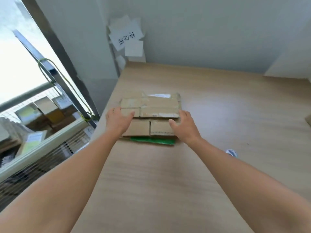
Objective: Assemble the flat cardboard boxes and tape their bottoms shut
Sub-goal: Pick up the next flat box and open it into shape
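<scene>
A stack of flat brown cardboard boxes (151, 108) lies on the light wooden table (218, 106), with a green strip (153, 140) showing along its near edge. My left hand (118, 119) rests on the stack's left side, thumb laid over the top box. My right hand (184, 126) rests on the stack's right side, fingers spread and fairly straight. Neither hand curls round anything that I can see. A roll of tape (231, 153) with a blue and white look lies on the table to the right of my right forearm.
White paper notes (127, 37) hang on the wall at the table's far left corner. A pale box edge (289, 68) sits at the far right. Left of the table, beyond a window rail (33, 91), several cartons (45, 113) are piled.
</scene>
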`<state>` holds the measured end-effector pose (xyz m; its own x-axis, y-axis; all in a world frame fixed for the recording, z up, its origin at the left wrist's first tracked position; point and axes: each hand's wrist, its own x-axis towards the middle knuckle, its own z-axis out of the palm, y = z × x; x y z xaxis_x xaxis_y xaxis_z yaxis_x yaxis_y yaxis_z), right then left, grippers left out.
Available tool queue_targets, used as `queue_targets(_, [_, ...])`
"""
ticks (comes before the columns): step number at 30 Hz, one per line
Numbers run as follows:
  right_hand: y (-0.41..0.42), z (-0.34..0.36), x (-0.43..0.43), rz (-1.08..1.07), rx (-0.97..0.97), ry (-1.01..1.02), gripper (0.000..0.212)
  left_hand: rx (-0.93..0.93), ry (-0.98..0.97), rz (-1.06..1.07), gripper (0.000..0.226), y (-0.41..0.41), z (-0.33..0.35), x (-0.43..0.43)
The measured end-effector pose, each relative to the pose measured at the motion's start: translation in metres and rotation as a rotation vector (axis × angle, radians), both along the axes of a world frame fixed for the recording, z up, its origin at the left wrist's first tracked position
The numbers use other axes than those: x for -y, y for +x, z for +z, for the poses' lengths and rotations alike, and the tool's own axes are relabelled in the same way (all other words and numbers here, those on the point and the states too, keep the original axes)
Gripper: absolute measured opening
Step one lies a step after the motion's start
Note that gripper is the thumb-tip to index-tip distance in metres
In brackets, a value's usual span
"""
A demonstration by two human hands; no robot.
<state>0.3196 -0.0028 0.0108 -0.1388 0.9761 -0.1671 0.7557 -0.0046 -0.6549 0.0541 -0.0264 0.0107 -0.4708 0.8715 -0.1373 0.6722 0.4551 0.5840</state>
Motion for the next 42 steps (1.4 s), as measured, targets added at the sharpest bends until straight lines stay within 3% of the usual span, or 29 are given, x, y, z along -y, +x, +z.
queue_targets(3, [-0.02, -0.013, -0.043, -0.071, 0.01, -0.037, 0.064, 0.121, -0.061, -0.041, 0.085, -0.02, -0.015, -0.037])
queue_targets(6, [-0.031, -0.019, -0.063, -0.11, -0.054, -0.062, 0.05, 0.265, -0.031, -0.057, 0.076, -0.025, -0.03, -0.049])
queue_targets(10, [-0.034, -0.022, -0.066, -0.298, -0.189, -0.083, 0.046, 0.057, -0.049, 0.045, 0.076, -0.029, -0.034, -0.047])
queue_targets(13, [-0.03, -0.019, -0.049, -0.354, -0.407, -0.146, 0.039, 0.282, 0.005, 0.102, 0.08, -0.029, -0.031, -0.033])
queue_targets(18, [0.007, -0.004, 0.023, -0.313, -0.596, -0.094, 0.041, 0.57, 0.094, 0.113, 0.083, -0.006, -0.016, 0.034])
queue_targets(22, [0.062, 0.007, 0.109, -0.288, -0.577, -0.087, 0.042, 0.694, 0.152, -0.016, 0.057, 0.035, 0.001, 0.118])
queue_targets(28, [0.146, 0.021, 0.271, -0.349, -0.72, -0.234, 0.032, 0.755, 0.008, -0.097, 0.071, 0.131, 0.031, 0.263])
queue_targets(33, [0.199, 0.031, 0.371, -0.361, -0.769, -0.296, 0.067, 1.003, -0.03, -0.088, 0.061, 0.204, 0.027, 0.362])
queue_targets(35, [0.215, 0.028, 0.393, -0.32, -0.77, -0.327, 0.071, 0.986, -0.028, -0.079, 0.056, 0.221, 0.023, 0.389])
queue_targets(37, [0.226, 0.025, 0.412, -0.286, -0.738, -0.359, 0.069, 0.889, -0.054, -0.126, 0.075, 0.24, 0.026, 0.41])
queue_targets(39, [0.231, 0.022, 0.427, -0.323, -0.736, -0.359, 0.08, 0.835, -0.035, -0.147, 0.089, 0.255, 0.026, 0.423])
queue_targets(42, [0.24, 0.017, 0.436, -0.458, -0.812, -0.358, 0.094, 0.878, -0.06, -0.153, 0.068, 0.265, 0.026, 0.433])
